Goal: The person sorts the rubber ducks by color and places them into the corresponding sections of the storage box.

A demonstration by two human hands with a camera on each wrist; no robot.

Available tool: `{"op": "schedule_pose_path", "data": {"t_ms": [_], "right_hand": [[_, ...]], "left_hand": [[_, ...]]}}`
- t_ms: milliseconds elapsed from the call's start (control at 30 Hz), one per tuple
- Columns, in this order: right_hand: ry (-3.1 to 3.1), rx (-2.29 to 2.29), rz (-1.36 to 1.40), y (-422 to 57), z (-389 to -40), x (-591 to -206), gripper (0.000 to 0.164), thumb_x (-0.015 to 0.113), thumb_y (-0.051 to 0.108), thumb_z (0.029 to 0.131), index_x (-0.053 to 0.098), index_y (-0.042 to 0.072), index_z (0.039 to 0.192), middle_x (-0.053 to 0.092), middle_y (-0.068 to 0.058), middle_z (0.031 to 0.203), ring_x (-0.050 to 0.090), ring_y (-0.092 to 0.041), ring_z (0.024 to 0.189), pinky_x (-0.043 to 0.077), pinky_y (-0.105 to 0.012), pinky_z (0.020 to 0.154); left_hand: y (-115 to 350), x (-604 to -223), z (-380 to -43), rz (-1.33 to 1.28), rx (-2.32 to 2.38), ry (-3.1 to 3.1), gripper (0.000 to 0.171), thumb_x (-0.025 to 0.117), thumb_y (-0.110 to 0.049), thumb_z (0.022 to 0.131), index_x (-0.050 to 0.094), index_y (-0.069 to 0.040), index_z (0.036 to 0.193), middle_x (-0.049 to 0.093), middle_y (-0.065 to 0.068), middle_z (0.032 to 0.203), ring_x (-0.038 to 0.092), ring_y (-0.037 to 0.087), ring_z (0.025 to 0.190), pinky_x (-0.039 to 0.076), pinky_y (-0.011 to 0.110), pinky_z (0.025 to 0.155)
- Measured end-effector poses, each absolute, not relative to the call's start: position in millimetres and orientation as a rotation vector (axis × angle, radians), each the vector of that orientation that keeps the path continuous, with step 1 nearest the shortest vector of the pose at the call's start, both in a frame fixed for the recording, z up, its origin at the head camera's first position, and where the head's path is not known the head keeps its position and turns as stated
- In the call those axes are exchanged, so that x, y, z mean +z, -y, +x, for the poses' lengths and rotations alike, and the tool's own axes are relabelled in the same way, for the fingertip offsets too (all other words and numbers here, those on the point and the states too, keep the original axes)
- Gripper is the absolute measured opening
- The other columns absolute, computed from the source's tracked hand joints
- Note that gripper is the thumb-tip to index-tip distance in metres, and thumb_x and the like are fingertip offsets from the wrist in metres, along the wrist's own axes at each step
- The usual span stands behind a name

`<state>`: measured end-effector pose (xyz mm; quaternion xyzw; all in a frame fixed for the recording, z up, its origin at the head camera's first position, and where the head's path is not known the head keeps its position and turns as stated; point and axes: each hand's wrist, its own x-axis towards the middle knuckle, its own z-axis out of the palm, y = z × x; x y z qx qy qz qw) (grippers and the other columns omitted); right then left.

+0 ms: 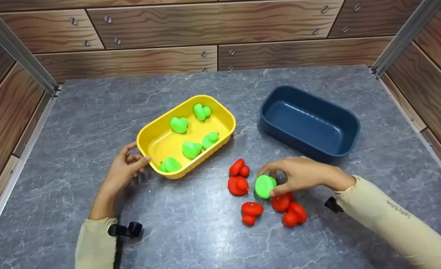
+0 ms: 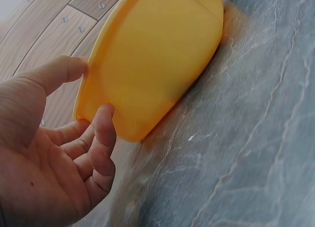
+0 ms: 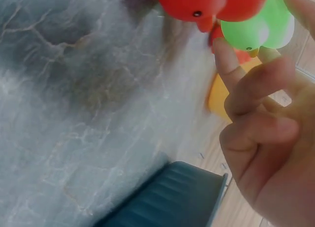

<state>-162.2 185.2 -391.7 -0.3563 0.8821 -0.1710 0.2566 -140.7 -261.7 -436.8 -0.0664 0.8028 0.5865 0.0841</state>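
My right hand (image 1: 299, 172) pinches a green rubber duck (image 1: 265, 186) between thumb and fingertips, among the red rubber ducks. In the right wrist view, the green duck (image 3: 266, 27) shows its eye and beak, partly covered by a red duck (image 3: 211, 3). At the near-left end of a yellow bin (image 1: 185, 175), my left hand (image 1: 121, 170) holds the rim with thumb and finger. Seen from the left wrist, the thumb is at the edge of the yellow bin (image 2: 152, 54), its other fingers bent beside the end wall. Several green ducks (image 1: 191, 149) lie inside the bin.
A dark blue bin (image 1: 302, 147) with nothing inside stands at the right, beyond my right hand. Several red ducks (image 1: 252, 209) lie loose on the grey marbled table (image 1: 183, 224). Wood-patterned panels (image 1: 213, 22) enclose the back and sides.
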Motion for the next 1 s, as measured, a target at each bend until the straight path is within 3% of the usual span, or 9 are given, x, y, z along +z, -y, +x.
{"op": "schedule_pose_path", "data": {"t_ms": [200,533,1000], "right_hand": [[-2.356,-0.549,-0.976,-186.4,-160.4,-383.4,0.046,0.073,0.042,0.083,0.059,0.032,0.126,0.067,0.005,0.106,0.046,-0.005,0.06,0.041,-0.022,0.058],[-2.316,-0.737,-0.999,-187.1,-159.7,-374.1,0.047,0.072,0.043,0.084,0.059,0.028,0.127,0.067,0.004,0.108,0.04,-0.005,0.053,0.036,-0.02,0.05],[-2.307,-0.976,-1.012,-185.1,-160.8,-365.0,0.042,0.074,0.029,0.085,0.059,0.02,0.124,0.065,0.0,0.104,0.037,-0.004,0.05,0.032,-0.018,0.047]], "left_hand": [[261.5,-437.7,-141.4,-0.209,1.74,-2.401,0.068,0.065,-0.022,0.092,0.029,-0.006,0.147,0.06,-0.011,0.083,0.055,0.007,0.068,0.043,0.02,0.061],[261.5,-438.2,-142.0,-0.211,1.742,-2.401,0.068,0.065,-0.022,0.092,0.029,-0.006,0.147,0.06,-0.011,0.083,0.055,0.006,0.067,0.043,0.021,0.06],[261.3,-437.8,-141.5,-0.202,1.752,-2.398,0.068,0.065,-0.02,0.092,0.028,-0.006,0.147,0.06,-0.01,0.083,0.055,0.007,0.067,0.043,0.02,0.06]]}}
